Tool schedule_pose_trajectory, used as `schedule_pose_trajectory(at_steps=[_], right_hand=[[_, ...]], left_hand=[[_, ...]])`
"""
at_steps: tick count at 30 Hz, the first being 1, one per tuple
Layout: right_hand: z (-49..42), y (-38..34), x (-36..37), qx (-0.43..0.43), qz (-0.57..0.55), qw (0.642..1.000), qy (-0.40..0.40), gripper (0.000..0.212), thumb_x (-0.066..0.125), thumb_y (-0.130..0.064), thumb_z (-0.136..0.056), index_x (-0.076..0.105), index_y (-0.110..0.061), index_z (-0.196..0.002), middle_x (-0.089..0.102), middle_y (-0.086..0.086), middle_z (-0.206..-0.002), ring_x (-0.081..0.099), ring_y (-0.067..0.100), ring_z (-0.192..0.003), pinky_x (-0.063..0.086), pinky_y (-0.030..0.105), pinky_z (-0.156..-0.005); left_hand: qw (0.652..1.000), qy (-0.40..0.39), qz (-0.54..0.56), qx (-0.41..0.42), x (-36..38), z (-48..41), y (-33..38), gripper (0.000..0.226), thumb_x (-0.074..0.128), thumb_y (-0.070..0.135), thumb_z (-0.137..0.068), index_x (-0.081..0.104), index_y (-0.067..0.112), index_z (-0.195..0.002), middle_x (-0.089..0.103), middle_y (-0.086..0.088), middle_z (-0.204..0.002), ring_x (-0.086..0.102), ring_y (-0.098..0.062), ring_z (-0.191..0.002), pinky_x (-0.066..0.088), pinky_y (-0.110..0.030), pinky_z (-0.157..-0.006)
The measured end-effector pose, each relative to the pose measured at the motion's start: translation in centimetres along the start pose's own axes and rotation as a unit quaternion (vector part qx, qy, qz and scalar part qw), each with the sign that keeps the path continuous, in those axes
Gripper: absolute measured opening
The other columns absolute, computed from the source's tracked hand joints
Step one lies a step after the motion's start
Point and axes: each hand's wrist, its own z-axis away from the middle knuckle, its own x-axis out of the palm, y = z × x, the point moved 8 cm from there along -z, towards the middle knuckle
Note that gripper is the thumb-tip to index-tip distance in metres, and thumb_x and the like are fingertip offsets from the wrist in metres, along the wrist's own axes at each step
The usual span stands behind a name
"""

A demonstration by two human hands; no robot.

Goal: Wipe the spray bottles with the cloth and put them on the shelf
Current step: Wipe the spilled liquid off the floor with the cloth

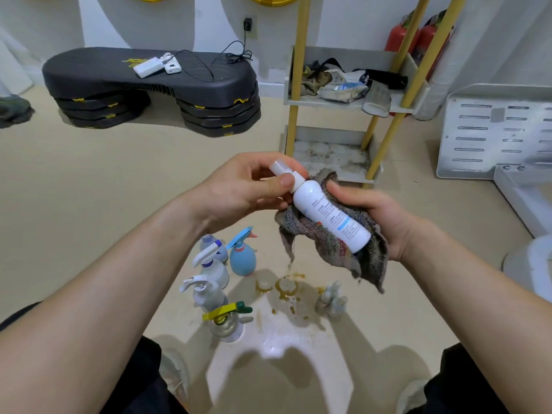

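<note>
Our left hand pinches the cap end of the white spray bottle with thumb and fingers, and our right hand curls around the grey cloth cupped under its body. So the bottle lies tilted between both hands, its long axis running from the cap at upper left to the base at lower right.

Body, as seen from the head camera. Both forearms bare from frame edge to wrist: left forearm, right forearm. Left hand and right hand bare as well. Left thumbnail cut short, pale.

Legs in dark, near-black trousers of plain matte fabric. Left leg shows at lower left, right leg at lower right.

Shoes pale grey-white — left shoe, right shoe. Only the front parts show, and they are blurred — finer detail not readable.
</note>
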Motion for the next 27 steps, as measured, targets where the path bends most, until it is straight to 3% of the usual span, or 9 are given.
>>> schedule_pose_trajectory(at_steps=[3,5,7,11,13,15,17,21,27], right_hand=[[0.2,-1.8,-0.6,-0.082,0.198,0.973,0.083,0.024,0.066,-0.025,-0.086,0.071,-0.006,-0.099,0.072,0.010,-0.083,0.068,0.021,-0.070,0.056,0.029,-0.062],[0.1,-2.7,-0.4,-0.135,0.333,0.927,0.112,0.024,0.070,-0.027,-0.089,0.066,-0.009,-0.103,0.070,0.010,-0.083,0.066,0.024,-0.071,0.055,0.036,-0.062],[0.0,-2.9,-0.5,-0.155,0.403,0.892,0.134,0.022,0.075,-0.024,-0.091,0.066,-0.011,-0.106,0.069,0.008,-0.081,0.066,0.020,-0.069,0.055,0.036,-0.061],[-0.3,-0.9,-0.8,-0.052,0.253,0.963,0.072,0.037,0.067,-0.030,-0.088,0.064,-0.002,-0.113,0.071,0.013,-0.090,0.068,0.025,-0.078,0.057,0.036,-0.069],[-0.1,0.2,-0.8,0.020,0.139,0.989,0.049,0.037,0.063,-0.033,-0.087,0.064,-0.003,-0.108,0.071,0.010,-0.084,0.068,0.021,-0.069,0.056,0.030,-0.062],[0.1,0.5,-0.9,0.039,0.127,0.990,0.048,0.034,0.063,-0.034,-0.086,0.065,-0.004,-0.103,0.069,0.010,-0.080,0.065,0.020,-0.064,0.055,0.028,-0.058],[-0.1,-0.2,-0.9,0.013,0.216,0.975,0.056,0.036,0.063,-0.035,-0.087,0.066,-0.002,-0.102,0.069,0.011,-0.081,0.065,0.021,-0.066,0.055,0.028,-0.059],[-0.5,-1.0,0.3,-0.074,0.354,0.929,0.081,0.034,0.066,-0.026,-0.095,0.062,0.006,-0.106,0.066,0.017,-0.082,0.065,0.020,-0.064,0.056,0.031,-0.057],[-0.7,0.1,-1.2,0.019,0.194,0.977,0.084,0.049,0.067,-0.042,-0.083,0.067,0.000,-0.107,0.067,0.013,-0.084,0.063,0.022,-0.067,0.054,0.030,-0.061]], left_hand=[[0.994,0.036,-0.098,-0.035,-1.3,0.5,0.7,0.021,0.066,0.026,-0.094,0.068,0.009,-0.106,0.067,-0.006,-0.082,0.063,-0.018,-0.069,0.053,-0.027,-0.059],[0.975,0.068,-0.208,-0.039,-1.5,0.5,0.8,0.037,0.063,0.043,-0.092,0.067,0.006,-0.096,0.064,-0.006,-0.067,0.061,-0.019,-0.057,0.051,-0.028,-0.053],[0.962,0.086,-0.259,-0.014,-1.1,0.3,0.8,0.030,0.066,0.038,-0.093,0.067,0.009,-0.088,0.064,-0.003,-0.057,0.061,-0.019,-0.050,0.050,-0.029,-0.050],[0.970,0.049,-0.237,0.035,-0.3,0.1,1.0,0.004,0.068,0.009,-0.094,0.067,0.008,-0.091,0.067,-0.014,-0.073,0.064,-0.021,-0.060,0.058,-0.038,-0.060],[0.973,0.008,-0.224,0.052,0.6,0.3,1.2,0.009,0.067,0.000,-0.092,0.067,0.008,-0.095,0.067,-0.011,-0.082,0.064,-0.022,-0.070,0.058,-0.041,-0.070],[0.977,-0.014,-0.211,0.035,1.1,0.6,0.8,0.013,0.067,-0.001,-0.092,0.065,0.011,-0.098,0.066,-0.009,-0.088,0.064,-0.023,-0.075,0.060,-0.042,-0.074],[0.980,0.004,-0.197,-0.014,0.6,0.6,0.2,0.008,0.068,0.010,-0.094,0.065,0.011,-0.101,0.066,-0.009,-0.087,0.066,-0.023,-0.073,0.062,-0.042,-0.072],[0.971,0.037,-0.225,-0.073,-0.1,0.3,-0.9,0.026,0.067,0.029,-0.094,0.066,0.004,-0.094,0.068,-0.013,-0.070,0.066,-0.026,-0.061,0.059,-0.035,-0.059],[0.972,0.076,-0.219,0.026,-0.3,-0.3,0.5,0.010,0.069,0.012,-0.093,0.066,0.009,-0.084,0.067,-0.004,-0.064,0.063,-0.016,-0.055,0.056,-0.029,-0.056]])
